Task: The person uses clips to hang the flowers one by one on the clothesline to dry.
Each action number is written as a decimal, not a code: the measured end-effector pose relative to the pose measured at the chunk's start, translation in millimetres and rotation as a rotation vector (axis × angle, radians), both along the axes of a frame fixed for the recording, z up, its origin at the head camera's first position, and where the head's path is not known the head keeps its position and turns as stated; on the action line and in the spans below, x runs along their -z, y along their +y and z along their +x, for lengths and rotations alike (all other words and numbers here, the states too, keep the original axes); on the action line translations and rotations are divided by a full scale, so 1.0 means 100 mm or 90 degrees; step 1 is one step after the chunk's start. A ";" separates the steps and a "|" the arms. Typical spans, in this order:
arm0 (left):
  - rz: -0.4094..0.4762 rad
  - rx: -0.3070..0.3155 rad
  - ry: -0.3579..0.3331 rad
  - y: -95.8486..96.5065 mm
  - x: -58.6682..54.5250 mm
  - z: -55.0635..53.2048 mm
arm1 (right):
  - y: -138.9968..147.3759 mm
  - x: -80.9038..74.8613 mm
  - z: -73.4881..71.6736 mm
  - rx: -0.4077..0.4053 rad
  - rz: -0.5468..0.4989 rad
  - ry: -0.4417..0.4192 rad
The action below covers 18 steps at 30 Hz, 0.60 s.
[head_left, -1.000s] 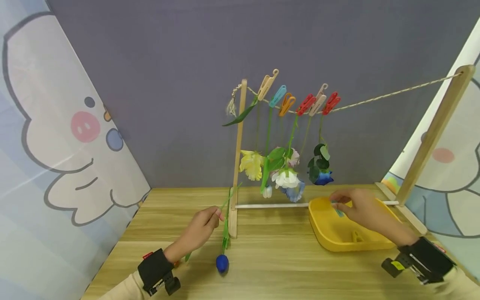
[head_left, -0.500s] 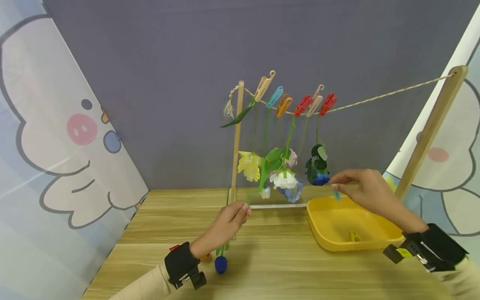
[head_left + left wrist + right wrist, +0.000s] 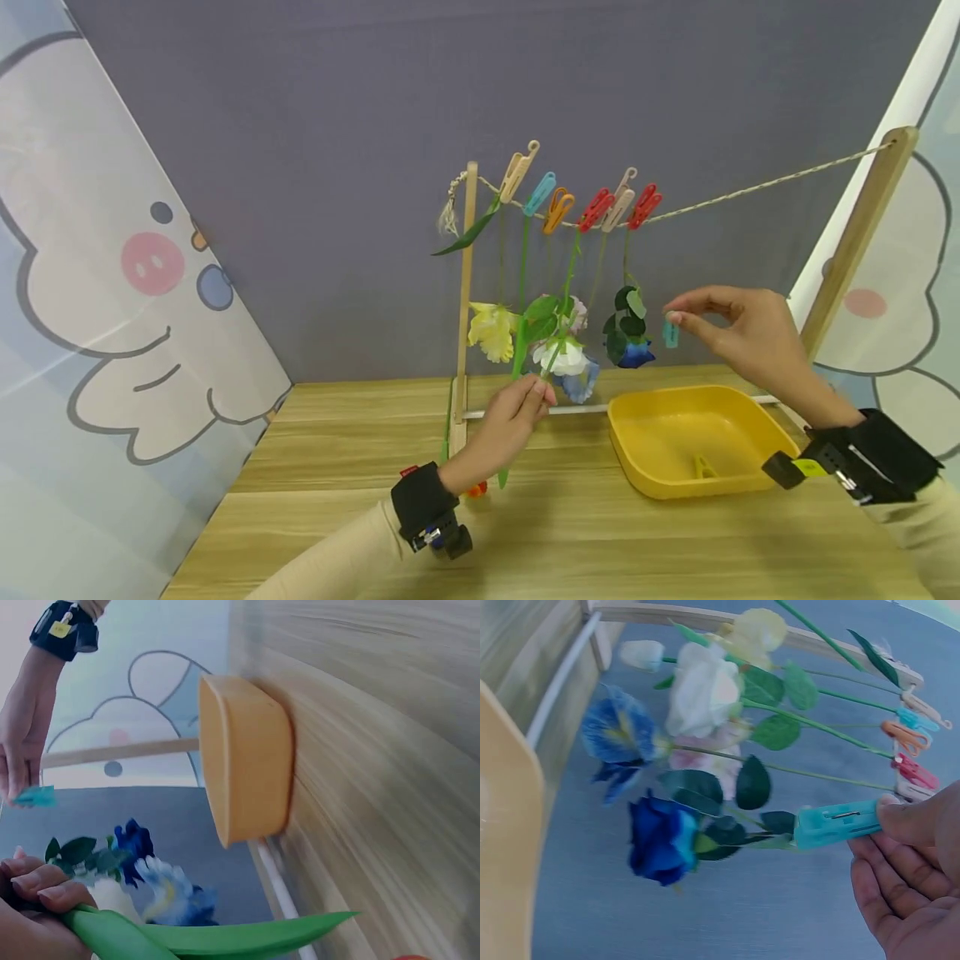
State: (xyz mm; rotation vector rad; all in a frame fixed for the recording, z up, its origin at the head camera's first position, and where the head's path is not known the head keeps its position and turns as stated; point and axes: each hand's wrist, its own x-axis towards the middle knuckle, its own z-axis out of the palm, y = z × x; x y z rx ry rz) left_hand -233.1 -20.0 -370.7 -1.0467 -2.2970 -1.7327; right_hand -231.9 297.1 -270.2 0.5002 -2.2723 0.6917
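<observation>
In the head view my left hand [image 3: 510, 417] grips the green stem of a flower, whose tip rises above the fingers. A red-orange bloom [image 3: 477, 490] hangs below, partly covered by the hand and wrist. Its long green leaf [image 3: 262, 937] crosses the bottom of the left wrist view. My right hand [image 3: 757, 337] pinches a teal clothespin [image 3: 836, 823] between thumb and fingertips, to the right of a hanging blue rose [image 3: 636, 353]. Other flowers, among them a white rose [image 3: 562, 358] and a yellow bloom [image 3: 492, 332], hang upside down from clothespins on the rope [image 3: 757, 192].
Wooden posts [image 3: 467, 292] hold the rope at both ends, with a white rod [image 3: 577, 409] low between them. A yellow basin [image 3: 626, 454] on the table contains a yellow clothespin [image 3: 703, 467]. A blue bud [image 3: 437, 537] lies mostly hidden behind the left wrist.
My left hand has moved right and up with the red-orange flower, to in front of the hanging flowers. My right hand has lifted the teal clothespin up out of the basin.
</observation>
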 end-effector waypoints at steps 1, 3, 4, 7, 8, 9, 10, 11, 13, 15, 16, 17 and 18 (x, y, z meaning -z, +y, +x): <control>0.010 0.007 -0.004 0.05 -0.01 -0.01 | 0.00 -0.04 -0.01 -0.003 0.000 0.010; 0.036 0.016 0.001 0.15 -0.04 -0.05 | 0.02 -0.12 -0.03 -0.009 -0.002 0.026; 0.051 0.015 0.008 0.20 -0.05 -0.07 | 0.02 -0.16 -0.04 -0.015 -0.004 0.032; 0.091 0.007 0.027 0.36 -0.09 -0.12 | 0.03 -0.27 -0.06 -0.027 -0.011 0.049; 0.103 0.001 0.034 0.41 -0.11 -0.14 | 0.02 -0.30 -0.06 -0.026 -0.013 0.054; 0.110 -0.002 0.039 0.46 -0.12 -0.15 | 0.03 -0.34 -0.07 -0.029 -0.018 0.056; 0.118 -0.007 0.040 0.51 -0.13 -0.17 | 0.02 -0.37 -0.07 -0.030 -0.023 0.057; 0.121 -0.008 0.040 0.56 -0.13 -0.18 | 0.02 -0.40 -0.07 -0.026 -0.029 0.054; 0.123 -0.009 0.039 0.65 -0.16 -0.20 | 0.03 -0.48 -0.09 -0.023 -0.044 0.045; 0.126 -0.005 0.036 0.74 -0.19 -0.23 | 0.05 -0.56 -0.12 -0.024 -0.064 0.030; 0.130 0.001 0.031 0.78 -0.20 -0.24 | 0.06 -0.61 -0.14 -0.025 -0.072 0.025; 0.137 0.011 0.025 0.82 -0.22 -0.26 | 0.07 -0.66 -0.16 -0.027 -0.080 0.019; 0.147 0.025 0.014 0.86 -0.25 -0.27 | 0.08 -0.72 -0.18 -0.032 -0.087 0.017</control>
